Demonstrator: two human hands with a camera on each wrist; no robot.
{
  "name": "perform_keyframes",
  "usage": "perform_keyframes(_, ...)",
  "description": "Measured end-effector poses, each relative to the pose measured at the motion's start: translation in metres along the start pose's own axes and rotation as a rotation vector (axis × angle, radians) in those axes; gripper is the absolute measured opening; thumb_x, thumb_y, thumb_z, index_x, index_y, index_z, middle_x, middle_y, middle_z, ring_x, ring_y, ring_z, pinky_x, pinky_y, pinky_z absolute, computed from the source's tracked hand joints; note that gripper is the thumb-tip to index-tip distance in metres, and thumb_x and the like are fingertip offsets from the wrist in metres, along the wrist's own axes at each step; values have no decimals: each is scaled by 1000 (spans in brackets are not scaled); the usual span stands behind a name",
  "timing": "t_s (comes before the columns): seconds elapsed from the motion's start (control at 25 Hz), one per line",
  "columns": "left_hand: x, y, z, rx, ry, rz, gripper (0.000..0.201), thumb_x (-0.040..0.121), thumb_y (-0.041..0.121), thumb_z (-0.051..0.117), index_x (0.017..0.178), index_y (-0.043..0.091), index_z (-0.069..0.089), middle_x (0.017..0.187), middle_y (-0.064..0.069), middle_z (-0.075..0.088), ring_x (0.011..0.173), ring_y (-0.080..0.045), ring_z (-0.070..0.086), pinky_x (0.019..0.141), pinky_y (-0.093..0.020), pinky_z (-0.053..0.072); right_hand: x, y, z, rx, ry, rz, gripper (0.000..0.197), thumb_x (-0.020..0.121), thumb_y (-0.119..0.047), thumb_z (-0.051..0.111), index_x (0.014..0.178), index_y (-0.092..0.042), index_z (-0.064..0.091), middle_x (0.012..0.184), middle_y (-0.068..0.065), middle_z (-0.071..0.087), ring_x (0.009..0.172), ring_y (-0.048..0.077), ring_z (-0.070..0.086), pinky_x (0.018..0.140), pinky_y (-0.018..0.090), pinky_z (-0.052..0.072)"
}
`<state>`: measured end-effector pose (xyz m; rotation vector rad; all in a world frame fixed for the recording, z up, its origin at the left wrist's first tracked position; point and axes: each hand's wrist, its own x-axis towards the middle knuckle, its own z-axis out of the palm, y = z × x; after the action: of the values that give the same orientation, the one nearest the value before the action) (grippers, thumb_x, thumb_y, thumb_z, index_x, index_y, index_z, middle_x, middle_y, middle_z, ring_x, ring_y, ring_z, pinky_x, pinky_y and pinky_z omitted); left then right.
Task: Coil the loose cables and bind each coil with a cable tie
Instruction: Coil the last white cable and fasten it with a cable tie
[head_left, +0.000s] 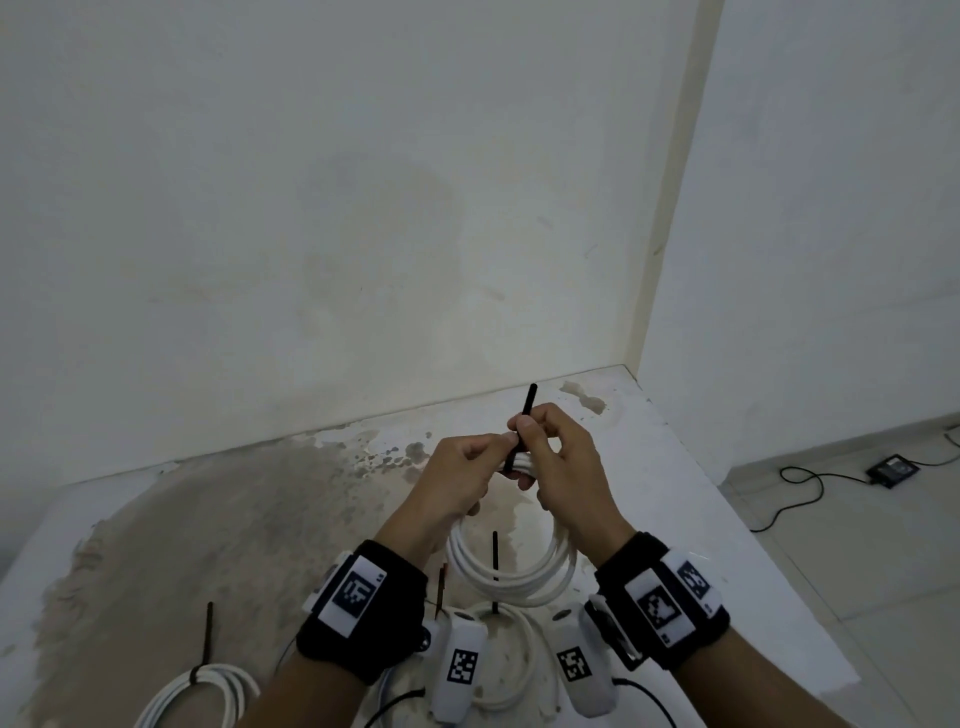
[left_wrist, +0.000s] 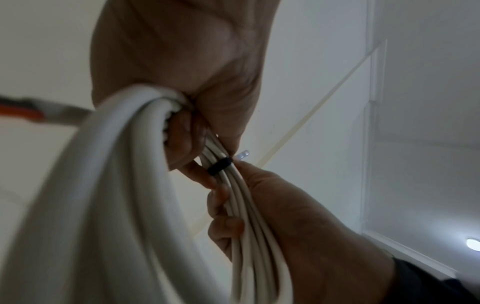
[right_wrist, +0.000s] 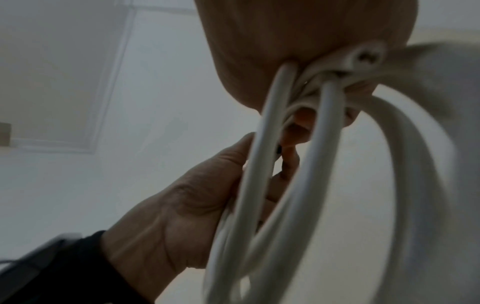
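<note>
I hold a coil of white cable (head_left: 511, 577) up over the stained table (head_left: 234, 519) with both hands. A black cable tie (head_left: 529, 410) is looped round the top of the coil, its tail sticking up. My left hand (head_left: 493, 452) grips the bundled strands beside the loop. My right hand (head_left: 532, 441) pinches the tie's tail with thumb and forefinger, its other fingers curled round the strands. In the left wrist view the tie's loop (left_wrist: 220, 165) sits snug on the cable (left_wrist: 246, 236) between the left hand (left_wrist: 187, 144) and right hand (left_wrist: 285, 216). The right wrist view shows blurred coil strands (right_wrist: 262, 164).
Two more white coils lie near the table's front, one at the centre (head_left: 524, 644) and one at the left (head_left: 208, 696), each with a black tie standing up. A thin brown-handled object (head_left: 441, 587) lies beside my left wrist. Walls close the back and right; a small device (head_left: 892, 470) lies on the floor.
</note>
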<state>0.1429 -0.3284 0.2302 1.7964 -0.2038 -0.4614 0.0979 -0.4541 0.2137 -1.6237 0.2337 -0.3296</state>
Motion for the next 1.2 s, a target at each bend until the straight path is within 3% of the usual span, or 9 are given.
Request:
perform_keyframes(0.16,-5,-3,0,20,-76,-59,27,92,38,60,80,21,77,52,6,41,44,-9,27,43,-21,24,0,7,-5,-51,-24,35,18,100,-28,56,91,-16,67,83,9,68,49,20,67,37,26,42)
perform_keyframes(0.48,-4,-4,1,34,-37,-51,34,93,32,53,60,27,58,63,2,36,48,-10,29,45,-22,25,10,10,1,-39,31,80,23,99,-22,56,86,-6,65,77,8,65,43,20,62,36,23,35)
perform_keyframes(0.68,-13,-22,-1,113,-31,-6,33,99,47,45,91,25,69,72,0,58,45,-5,48,47,-21,41,13,25,-2,63,41,164,23,102,-22,52,92,-8,66,74,7,59,42,18,56,38,25,34)
perform_keyframes(0.76,-16,-35,5,83,38,11,37,100,48,41,100,21,67,68,-2,54,44,-7,50,49,-22,44,17,29,-10,159,51,275,27,105,-30,45,103,-10,64,86,12,61,45,18,57,41,26,38)
perform_keyframes(0.84,-13,-50,14,-2,205,7,39,100,46,41,99,17,67,61,6,48,43,-4,45,52,-24,41,8,35,-13,92,-52,313,35,106,-40,39,111,-14,62,96,12,67,55,19,63,48,29,47)
perform_keyframes(0.92,-6,-58,19,-115,316,-27,35,100,45,43,89,19,64,57,10,48,44,-3,44,56,-28,40,-11,45,-11,-49,-168,236,36,107,-41,36,110,-15,61,88,8,67,61,16,63,55,23,49)
perform_keyframes(1.04,-3,-68,19,-72,49,-65,30,101,40,42,101,16,59,79,-1,60,52,-6,55,56,-23,45,-26,76,-25,-162,-95,151,34,108,-33,36,102,-10,61,73,1,54,59,15,54,54,19,43)
perform_keyframes(1.12,-3,-83,12,152,-149,-135,38,100,45,43,126,19,53,110,-6,64,79,-10,65,72,-21,49,-28,107,-51,-256,-50,173,32,108,-29,37,98,-12,62,71,-5,53,62,14,52,60,26,44)
perform_keyframes(1.2,-10,-107,-3,254,-181,-222,40,99,45,45,130,21,51,122,-2,61,94,-16,67,78,-26,51,-36,147,-78,-376,-44,243,29,107,-27,38,95,-15,62,72,-3,55,63,14,52,65,31,45)
